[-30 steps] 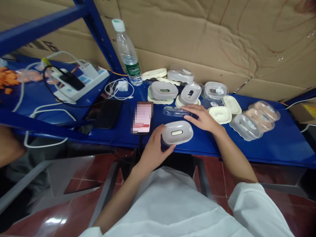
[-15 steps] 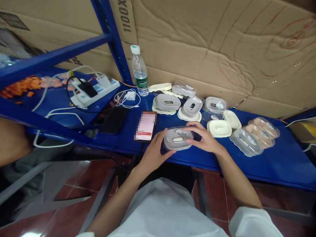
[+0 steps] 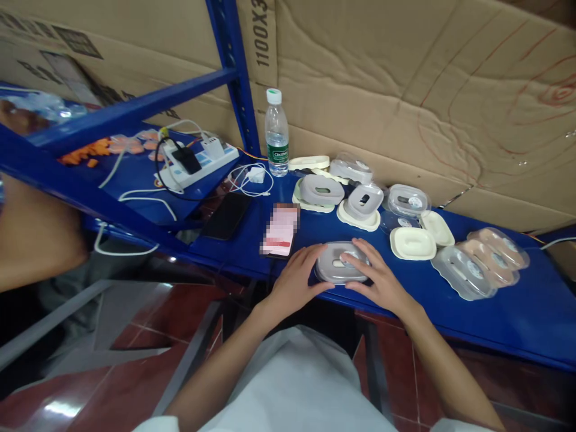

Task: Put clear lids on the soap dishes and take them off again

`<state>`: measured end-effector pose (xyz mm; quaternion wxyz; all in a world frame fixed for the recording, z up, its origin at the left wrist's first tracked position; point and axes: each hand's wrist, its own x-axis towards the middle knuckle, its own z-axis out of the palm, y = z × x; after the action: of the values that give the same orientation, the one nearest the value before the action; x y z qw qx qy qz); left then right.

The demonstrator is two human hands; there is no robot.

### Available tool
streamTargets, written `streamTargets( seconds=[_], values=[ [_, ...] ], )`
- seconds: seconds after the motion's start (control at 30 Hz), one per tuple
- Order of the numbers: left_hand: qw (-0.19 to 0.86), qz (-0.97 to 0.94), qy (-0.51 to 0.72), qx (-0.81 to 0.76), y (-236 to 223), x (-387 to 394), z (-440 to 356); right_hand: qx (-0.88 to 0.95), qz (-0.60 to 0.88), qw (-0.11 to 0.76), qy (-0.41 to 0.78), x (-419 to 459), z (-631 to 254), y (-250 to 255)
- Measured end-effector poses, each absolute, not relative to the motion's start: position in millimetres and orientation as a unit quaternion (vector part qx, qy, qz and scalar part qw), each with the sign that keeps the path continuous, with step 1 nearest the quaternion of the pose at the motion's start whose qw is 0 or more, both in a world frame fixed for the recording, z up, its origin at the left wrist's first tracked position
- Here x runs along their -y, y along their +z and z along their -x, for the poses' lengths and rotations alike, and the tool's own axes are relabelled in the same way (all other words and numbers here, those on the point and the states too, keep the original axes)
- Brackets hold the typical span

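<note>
A rounded grey plastic box with a clear lid sits at the front edge of the blue table, a pale slot and a round sticker showing through or on its top. My left hand curves around its left side, thumb at the near edge and fingers at the far corner. Around the right side, my right hand grips it, with one finger laid across the sticker and the thumb at the front. Just left of the box lies a lit phone.
Behind are grey trays, cream trays and another lidded box. Several lidded boxes overlap at right. A water bottle, dark phone and power strip lie left, by a blue shelf post. Another person's arm shows far left.
The camera view has shifted, so everything sits further right. My right hand has closed in around the box's right side, and a finger now lies over the sticker.
</note>
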<state>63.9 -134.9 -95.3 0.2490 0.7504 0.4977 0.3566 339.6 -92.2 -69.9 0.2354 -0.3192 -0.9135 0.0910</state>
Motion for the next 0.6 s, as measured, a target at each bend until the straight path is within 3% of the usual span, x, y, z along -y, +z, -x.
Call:
streamTargets(
  seconds=[0.6],
  values=[
    [0.164,-0.809,0.303,-0.476,-92.1,137.6,-67.4,0.881,0.398,0.258,0.0,128.8,-357.3,-74.8]
  ],
)
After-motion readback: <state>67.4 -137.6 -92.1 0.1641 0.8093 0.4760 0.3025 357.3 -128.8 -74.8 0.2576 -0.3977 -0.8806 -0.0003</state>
